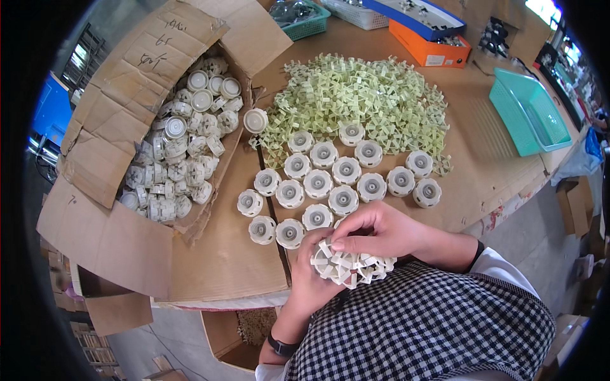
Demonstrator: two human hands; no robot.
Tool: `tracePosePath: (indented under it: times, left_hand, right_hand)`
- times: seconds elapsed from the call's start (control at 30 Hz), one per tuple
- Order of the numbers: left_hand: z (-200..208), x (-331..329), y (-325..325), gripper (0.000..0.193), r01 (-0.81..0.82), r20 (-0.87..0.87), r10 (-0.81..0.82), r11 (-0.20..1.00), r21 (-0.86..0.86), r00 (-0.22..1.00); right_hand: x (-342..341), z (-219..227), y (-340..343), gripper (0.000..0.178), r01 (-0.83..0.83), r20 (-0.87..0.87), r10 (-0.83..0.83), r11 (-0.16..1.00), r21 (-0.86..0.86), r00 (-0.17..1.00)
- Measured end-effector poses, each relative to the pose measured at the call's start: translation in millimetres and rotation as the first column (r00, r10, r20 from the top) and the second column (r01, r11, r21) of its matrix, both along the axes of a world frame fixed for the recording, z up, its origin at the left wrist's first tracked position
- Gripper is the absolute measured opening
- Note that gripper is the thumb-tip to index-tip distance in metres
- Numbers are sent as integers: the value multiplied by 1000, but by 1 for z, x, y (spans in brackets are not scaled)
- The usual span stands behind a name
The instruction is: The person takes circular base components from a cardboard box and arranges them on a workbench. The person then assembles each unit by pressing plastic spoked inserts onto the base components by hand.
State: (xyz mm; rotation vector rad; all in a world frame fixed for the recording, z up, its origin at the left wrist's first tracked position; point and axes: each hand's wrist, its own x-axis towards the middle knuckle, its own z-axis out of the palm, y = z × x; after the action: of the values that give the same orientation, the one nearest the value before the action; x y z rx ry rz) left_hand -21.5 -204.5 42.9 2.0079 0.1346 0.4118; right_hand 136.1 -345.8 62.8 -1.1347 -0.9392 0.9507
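Note:
Close to my body, my left hand [309,279] is curled around a bunch of small white plastic clips [356,270]. My right hand [391,232] reaches over from the right, its thumb and fingers pinched together at the upper edge of the bunch. What lies in that pinch is too hidden to make out. Just beyond both hands, several round off-white plastic caps [317,183] stand in loose rows, their ringed centres facing up. Behind them spreads a large heap of pale green-white clips [362,95].
An open cardboard box [95,140] at the left holds many round white parts [181,149]. One cap [255,120] sits at its edge. A turquoise basket [530,114] lies at the right. Orange [429,51] and blue boxes [413,16] stand at the back.

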Motion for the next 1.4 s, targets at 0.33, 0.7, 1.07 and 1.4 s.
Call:
tracePosePath:
  times: [0.33, 0.7, 1.07, 1.4]
  left_hand:
    - [-12, -2, -1, 73, -3, -94, -16, 981, -193, 995]
    - [-10, -3, -2, 78, 56, 15, -54, 926, -373, 998]
    - [-7, 0, -3, 73, 110, -63, -119, 984, -139, 991]
    - [-4, 7, -9, 72, -79, -9, 80, 940, -333, 997]
  right_hand:
    - [-15, 21, -7, 15, 111, 251, -97, 993, -40, 963]
    - [-2, 13, -12, 16, 9, -67, -16, 995, -102, 998]
    - [-6, 12, -7, 14, 23, 258, -26, 1000, 13, 966]
    - [-23, 29, -17, 10, -58, 533, -27, 988, 142, 845]
